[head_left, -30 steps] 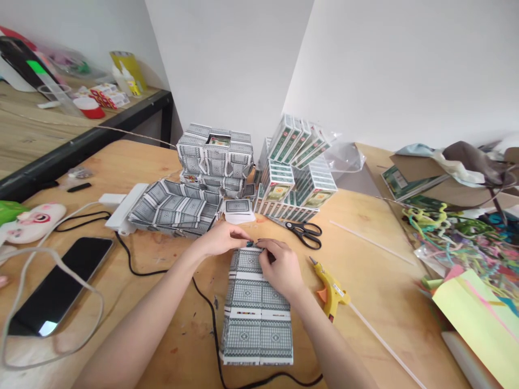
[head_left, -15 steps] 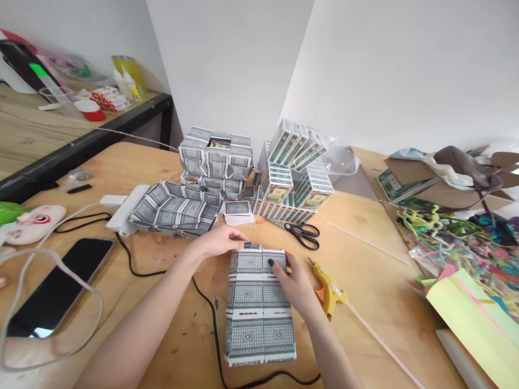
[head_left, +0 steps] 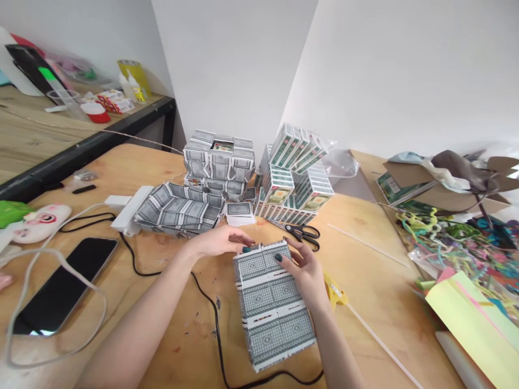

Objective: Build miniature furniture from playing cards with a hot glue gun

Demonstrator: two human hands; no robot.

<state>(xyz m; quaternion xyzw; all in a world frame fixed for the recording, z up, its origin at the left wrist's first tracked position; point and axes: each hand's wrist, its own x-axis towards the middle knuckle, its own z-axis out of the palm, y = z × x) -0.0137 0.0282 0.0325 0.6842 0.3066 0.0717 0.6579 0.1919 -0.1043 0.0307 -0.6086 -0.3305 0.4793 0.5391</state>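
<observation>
A: Where, the card-covered block (head_left: 271, 296)?
B: Lower centre, stretching down and slightly rightward lengthwise from left hand (head_left: 221, 241) and right hand (head_left: 307, 272).
A: Held how?
B: Gripped upper right by the nearer right, thumb on top; left at top edge, cannot tell whether pinching.

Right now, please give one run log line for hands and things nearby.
left hand: at far edge of playing-card panel | right hand: holding panel's far right corner | nearby: scissors, yellow glue gun

Grey-and-white grid covers the box (head_left: 272, 302), crossed by plain white bands (head_left: 263, 279); nails (head_left: 279, 257) dark teal, glue gun (head_left: 334, 292) yellow, phone (head_left: 67, 286) black, worktop (head_left: 182, 340) tan, paper (head_left: 466, 319) pale yellow.
</observation>
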